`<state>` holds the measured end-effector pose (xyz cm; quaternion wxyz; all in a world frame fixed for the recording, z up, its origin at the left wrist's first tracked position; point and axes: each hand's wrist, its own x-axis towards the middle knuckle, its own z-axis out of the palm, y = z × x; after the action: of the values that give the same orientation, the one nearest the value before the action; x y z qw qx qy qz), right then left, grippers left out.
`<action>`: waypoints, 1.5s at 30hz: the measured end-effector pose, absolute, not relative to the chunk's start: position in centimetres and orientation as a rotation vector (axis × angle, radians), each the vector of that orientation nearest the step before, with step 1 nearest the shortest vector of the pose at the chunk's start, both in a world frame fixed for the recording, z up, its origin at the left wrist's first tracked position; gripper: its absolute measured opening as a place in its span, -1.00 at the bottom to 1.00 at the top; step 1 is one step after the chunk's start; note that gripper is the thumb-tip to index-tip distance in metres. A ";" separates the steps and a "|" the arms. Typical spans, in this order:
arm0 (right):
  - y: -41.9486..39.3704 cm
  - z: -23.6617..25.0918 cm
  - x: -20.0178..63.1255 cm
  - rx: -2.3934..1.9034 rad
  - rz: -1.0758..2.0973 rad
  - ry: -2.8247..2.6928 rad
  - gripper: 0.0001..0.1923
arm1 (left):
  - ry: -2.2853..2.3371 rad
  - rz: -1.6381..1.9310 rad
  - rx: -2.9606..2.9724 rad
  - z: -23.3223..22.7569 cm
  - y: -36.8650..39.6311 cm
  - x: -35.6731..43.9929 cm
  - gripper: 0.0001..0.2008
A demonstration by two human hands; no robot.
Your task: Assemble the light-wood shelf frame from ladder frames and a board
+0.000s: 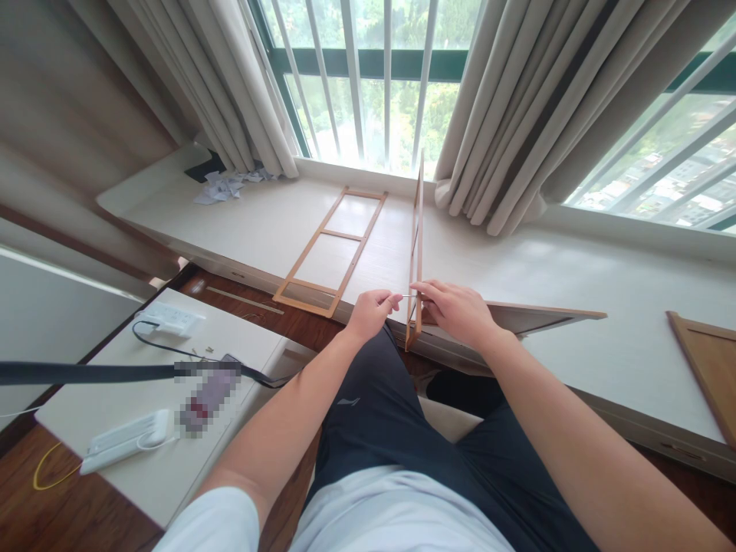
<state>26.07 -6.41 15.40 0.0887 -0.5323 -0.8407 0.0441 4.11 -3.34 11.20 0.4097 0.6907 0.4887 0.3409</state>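
My left hand [372, 313] is closed, pinching a thin metal rod [409, 296] that looks like a small hex key or screwdriver shaft. The rod points right, and its tip meets the edge of an upright wooden frame [415, 253]. On the far side of that frame, my right hand [457, 308] grips it near the lower end. Beneath the right hand, a wooden panel [546, 319] extends to the right and seems to meet the frame; the fingers hide the joint. A second wooden frame [350, 261], with crossbars, lies flat to the left.
Everything wooden rests on a long white window ledge [253, 238]. Another wooden board [704, 360] lies far right. Crumpled paper [218, 186] sits at the back left. A white side table [241, 452] holds power strips [129, 438], a pixelated item [207, 399] and small hardware. A black strap crosses it.
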 end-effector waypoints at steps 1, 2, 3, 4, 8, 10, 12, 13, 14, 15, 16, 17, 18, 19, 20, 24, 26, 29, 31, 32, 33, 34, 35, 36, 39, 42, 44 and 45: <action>-6.4 15.4 26.1 -1.584 0.131 -2.503 -0.51 | 1.235 0.846 1.722 11.3 -3.4 4.1 -0.52; -6.4 15.4 26.1 -1.585 0.131 -2.504 -0.51 | 1.240 0.831 1.703 11.5 -3.4 4.2 -0.52; -6.4 15.4 26.1 -1.586 0.132 -2.504 -0.50 | 1.243 0.816 1.685 11.6 -3.4 4.2 -0.51; -6.4 15.4 26.1 -1.585 0.132 -2.504 -0.50 | 1.244 0.802 1.669 11.7 -3.4 4.2 -0.51; -6.4 15.4 26.1 -1.583 0.132 -2.493 -0.50 | 1.230 0.770 1.638 11.9 -3.3 4.3 -0.51; -6.4 15.4 26.1 -1.582 0.131 -2.490 -0.50 | 1.221 0.782 1.655 11.9 -3.3 4.3 -0.54; -6.4 15.3 26.1 -1.581 0.127 -2.490 -0.50 | 1.206 0.812 1.707 11.9 -3.2 4.2 -0.57; -6.4 15.3 26.1 -1.581 0.125 -2.491 -0.50 | 1.197 0.831 1.745 11.8 -3.1 4.1 -0.58; -6.4 15.3 26.1 -1.580 0.124 -2.492 -0.50 | 1.187 0.847 1.789 11.7 -3.0 4.1 -0.59; -6.4 15.3 26.1 -1.581 0.123 -2.492 -0.50 | 1.178 0.860 1.834 11.6 -2.9 4.0 -0.59; -6.4 15.3 26.1 -1.582 0.123 -2.492 -0.51 | 1.171 0.872 1.878 11.4 -2.8 3.9 -0.59; -6.4 15.3 26.1 -1.583 0.123 -2.492 -0.51 | 1.165 0.884 1.920 11.3 -2.7 3.9 -0.60; -6.4 15.3 26.1 -1.584 0.124 -2.493 -0.51 | 1.160 0.896 1.954 11.2 -2.6 3.9 -0.60; -6.4 15.4 26.1 -1.585 0.126 -2.494 -0.51 | 1.155 0.906 1.977 11.1 -2.6 3.8 -0.60; -6.4 15.4 26.1 -1.586 0.129 -2.495 -0.51 | 1.150 0.913 1.988 11.0 -2.5 3.8 -0.60; -6.4 15.4 26.0 -1.585 0.140 -2.491 -0.50 | 1.135 0.874 1.888 10.9 -2.6 3.7 -0.60; -6.4 15.4 26.1 -1.581 0.137 -2.490 -0.52 | 1.129 0.848 1.818 10.9 -2.7 3.6 -0.61; -6.4 15.4 26.1 -1.575 0.131 -2.491 -0.53 | 1.108 0.830 1.768 11.0 -2.7 3.5 -0.61; -6.4 15.4 26.1 -1.574 0.129 -2.491 -0.53 | 1.086 0.820 1.742 11.0 -2.5 3.5 -0.59; -6.4 15.3 26.1 -1.575 0.129 -2.491 -0.53 | 1.072 0.812 1.726 11.0 -2.4 3.5 -0.58; -6.3 15.3 26.1 -1.574 0.129 -2.491 -0.53 | 1.055 0.801 1.711 11.0 -2.2 3.4 -0.57; -6.3 15.3 26.2 -1.573 0.129 -2.491 -0.53 | 1.036 0.788 1.701 11.1 -2.0 3.4 -0.57; -6.3 15.2 26.2 -1.571 0.129 -2.491 -0.52 | 1.018 0.777 1.698 11.1 -1.7 3.3 -0.56; -6.3 15.2 26.2 -1.568 0.130 -2.492 -0.52 | 1.000 0.768 1.704 11.2 -1.6 3.3 -0.56; -6.3 15.2 26.2 -1.565 0.129 -2.491 -0.50 | 0.984 0.772 1.764 11.3 -1.3 3.2 -0.56; -6.3 15.2 26.2 -1.568 0.129 -2.489 -0.48 | 1.009 0.848 1.820 11.3 -1.5 3.2 -0.59; -6.4 15.3 26.1 -1.571 0.125 -2.486 -0.47 | 1.050 0.935 1.776 10.9 -1.6 3.2 -0.58; -6.4 15.3 26.1 -1.573 0.123 -2.486 -0.48 | 1.082 0.982 1.709 10.7 -1.6 3.1 -0.56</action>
<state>26.11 -6.40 15.28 0.0986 -0.5316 -0.8402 0.0415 3.10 -1.57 10.69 0.4320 0.6856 0.4339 0.3938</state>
